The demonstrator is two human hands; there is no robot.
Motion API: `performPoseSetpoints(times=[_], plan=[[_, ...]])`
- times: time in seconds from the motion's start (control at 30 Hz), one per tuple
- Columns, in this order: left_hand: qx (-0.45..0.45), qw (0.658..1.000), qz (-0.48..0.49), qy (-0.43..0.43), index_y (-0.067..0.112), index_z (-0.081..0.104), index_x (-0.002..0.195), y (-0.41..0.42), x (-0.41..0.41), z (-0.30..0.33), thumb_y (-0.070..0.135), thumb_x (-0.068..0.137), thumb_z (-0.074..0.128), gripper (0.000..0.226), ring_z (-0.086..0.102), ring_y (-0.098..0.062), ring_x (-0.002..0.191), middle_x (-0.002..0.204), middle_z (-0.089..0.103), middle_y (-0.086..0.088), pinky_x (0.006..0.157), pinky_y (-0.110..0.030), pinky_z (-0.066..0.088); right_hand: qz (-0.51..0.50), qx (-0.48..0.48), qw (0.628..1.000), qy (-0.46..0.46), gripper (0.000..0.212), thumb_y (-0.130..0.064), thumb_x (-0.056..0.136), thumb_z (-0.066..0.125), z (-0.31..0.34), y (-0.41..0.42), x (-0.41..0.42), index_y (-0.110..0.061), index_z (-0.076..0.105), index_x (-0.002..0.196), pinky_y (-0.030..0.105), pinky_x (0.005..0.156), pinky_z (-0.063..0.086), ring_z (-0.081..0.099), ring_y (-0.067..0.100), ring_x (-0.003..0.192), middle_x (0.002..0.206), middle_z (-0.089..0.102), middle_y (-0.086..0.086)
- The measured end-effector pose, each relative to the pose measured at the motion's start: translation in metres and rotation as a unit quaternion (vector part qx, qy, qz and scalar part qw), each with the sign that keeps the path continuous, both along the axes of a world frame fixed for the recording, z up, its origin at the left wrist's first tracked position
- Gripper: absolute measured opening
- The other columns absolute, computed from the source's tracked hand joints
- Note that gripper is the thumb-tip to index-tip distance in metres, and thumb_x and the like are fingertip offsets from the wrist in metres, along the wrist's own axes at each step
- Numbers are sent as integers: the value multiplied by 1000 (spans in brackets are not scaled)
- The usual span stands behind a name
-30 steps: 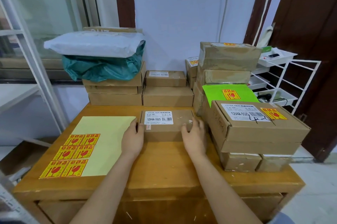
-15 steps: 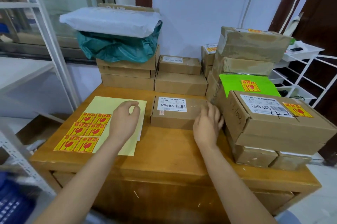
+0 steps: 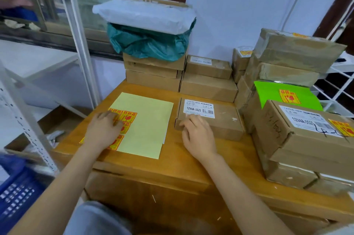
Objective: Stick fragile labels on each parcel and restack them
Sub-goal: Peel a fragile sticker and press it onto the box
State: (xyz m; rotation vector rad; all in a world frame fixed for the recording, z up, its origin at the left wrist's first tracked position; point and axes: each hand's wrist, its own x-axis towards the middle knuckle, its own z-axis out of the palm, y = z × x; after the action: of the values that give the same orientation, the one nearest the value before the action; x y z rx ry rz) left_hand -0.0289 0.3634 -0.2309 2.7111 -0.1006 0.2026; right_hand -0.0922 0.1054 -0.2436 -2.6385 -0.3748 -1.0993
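Left hand (image 3: 103, 129) is down on the yellow label sheet (image 3: 147, 125), fingers curled over the red fragile stickers (image 3: 128, 116) at its left edge, though whether that grip has one pinched I cannot tell; right hand (image 3: 199, 135) rests with relaxed fingers on the near-left corner of the flat parcel (image 3: 220, 120), mid-tabletop (image 3: 191, 166), just right of the sheet; labelled parcels (image 3: 306, 131) are stacked far right.

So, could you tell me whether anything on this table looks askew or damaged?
The large box on the right stack overhangs the two smaller boxes beneath it, and pen scrawl crosses its shipping label. Otherwise nothing stands out.
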Motion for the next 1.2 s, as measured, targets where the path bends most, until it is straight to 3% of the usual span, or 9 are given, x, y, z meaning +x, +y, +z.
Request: performPoseSetpoints(times=[0.23,0.4,0.5,0.67,0.97,1.2], plan=[[27,999,-27,2,9,45,139,-15,-2,-4,33,97,44,48,26,-31,140,149,39,-10,115,-43,21,96,37,994,32,31,-11,83,37,8,59,20,-5,68,85,31,65,47,59,22,77,84,62,6],[-18,1000,-23,11,12,44,140,-13,2,-7,34,97,45,49,17,-30,144,152,34,-9,117,-42,15,76,50,976,197,31,-13,95,43,14,90,47,-6,61,118,39,81,49,53,23,106,115,55,7],[-75,997,-15,16,14,46,140,-9,3,-8,28,97,46,45,12,-28,145,154,29,-9,117,-41,12,61,70,959,266,34,-19,96,44,5,100,57,-9,59,125,39,91,45,47,23,114,120,52,6],[-157,987,-31,-1,26,54,132,-2,3,-10,19,98,44,36,10,-23,146,155,28,-1,118,-43,10,59,87,954,282,30,-26,95,50,-2,103,56,-15,63,118,37,97,39,43,20,115,117,54,2],[-152,988,-30,12,25,61,123,-2,3,-12,8,99,35,39,10,-21,146,155,27,-3,118,-39,9,61,166,928,327,17,-34,90,60,1,107,64,-20,68,96,35,92,41,45,19,111,112,56,-3],[-136,991,-17,10,25,61,123,-5,4,-11,4,98,32,44,12,-23,146,154,30,-4,118,-41,12,64,182,924,329,13,-27,92,58,2,106,66,-22,70,91,36,93,43,46,20,109,110,57,-3]])
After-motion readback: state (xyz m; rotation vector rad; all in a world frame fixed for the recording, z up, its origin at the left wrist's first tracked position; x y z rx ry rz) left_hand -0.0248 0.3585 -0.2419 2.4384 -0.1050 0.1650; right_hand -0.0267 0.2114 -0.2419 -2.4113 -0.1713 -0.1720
